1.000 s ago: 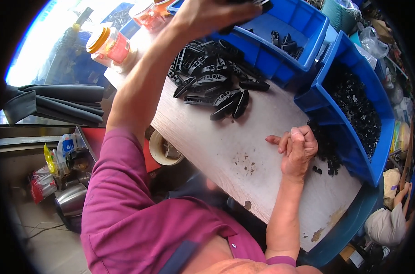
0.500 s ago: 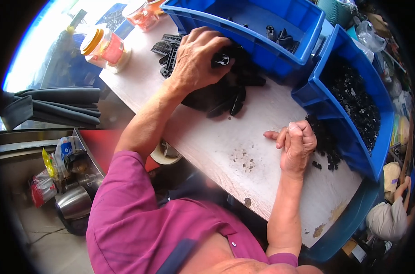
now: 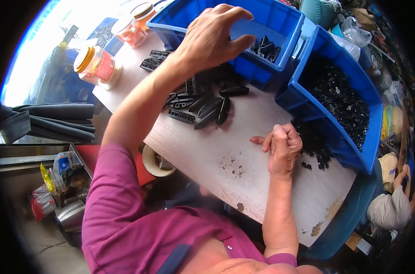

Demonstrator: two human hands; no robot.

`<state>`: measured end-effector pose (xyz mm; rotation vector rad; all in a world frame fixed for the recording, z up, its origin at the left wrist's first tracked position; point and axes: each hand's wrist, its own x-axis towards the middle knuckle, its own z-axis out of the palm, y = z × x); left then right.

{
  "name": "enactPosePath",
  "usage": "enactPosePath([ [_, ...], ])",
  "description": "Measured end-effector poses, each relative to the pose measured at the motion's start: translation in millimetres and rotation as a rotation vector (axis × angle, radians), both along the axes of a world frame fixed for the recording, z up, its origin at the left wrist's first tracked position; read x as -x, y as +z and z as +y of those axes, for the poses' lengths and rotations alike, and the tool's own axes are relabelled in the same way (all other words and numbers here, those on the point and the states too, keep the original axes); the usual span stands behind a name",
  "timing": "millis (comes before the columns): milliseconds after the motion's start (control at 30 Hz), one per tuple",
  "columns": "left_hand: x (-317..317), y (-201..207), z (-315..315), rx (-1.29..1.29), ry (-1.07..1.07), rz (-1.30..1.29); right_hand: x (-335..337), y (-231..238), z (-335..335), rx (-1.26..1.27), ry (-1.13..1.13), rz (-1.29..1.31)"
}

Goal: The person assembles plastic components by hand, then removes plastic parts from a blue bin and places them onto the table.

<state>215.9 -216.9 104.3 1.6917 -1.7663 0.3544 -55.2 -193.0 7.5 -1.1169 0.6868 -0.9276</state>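
Note:
My left hand [image 3: 216, 36] hovers over the far blue bin [image 3: 295, 34], thumb and fingers spread apart with nothing visible between them. Inside that bin, several black plastic parts [image 3: 265, 49] lie in the near right corner. Beneath my left forearm, a pile of long, curved black plastic pieces [image 3: 210, 109] is spread on the table. My right hand [image 3: 284, 153] is above the tabletop beside a heap of small black parts [image 3: 315, 141]. Its thumb presses against curled fingers, and whatever they may hold is hidden.
A second blue bin [image 3: 303, 93] full of small black parts stands at the right. Yellow-lidded jars [image 3: 98, 68] line the far left table edge. Below the pale tabletop [image 3: 194, 155] sits a round tub [image 3: 158, 165]. Another person's arm [image 3: 401, 176] shows at far right.
My left hand has moved from the black pile up over the far bin and opened; the black piece it held is no longer in it. My right hand keeps its pose.

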Motion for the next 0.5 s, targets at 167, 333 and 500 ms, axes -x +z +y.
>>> enactPosePath([
  [167,-12,-4,-84,-0.733,-0.082,0.094,-3,0,2,-0.013,-0.017,-0.068],
  [333,14,-14,-118,-1.127,-0.115,0.011,-6,1,2,-0.025,-0.042,-0.121],
  [500,20,-47,-135,-0.878,-0.048,-0.361,-5,0,1,-0.03,0.007,-0.089],
])
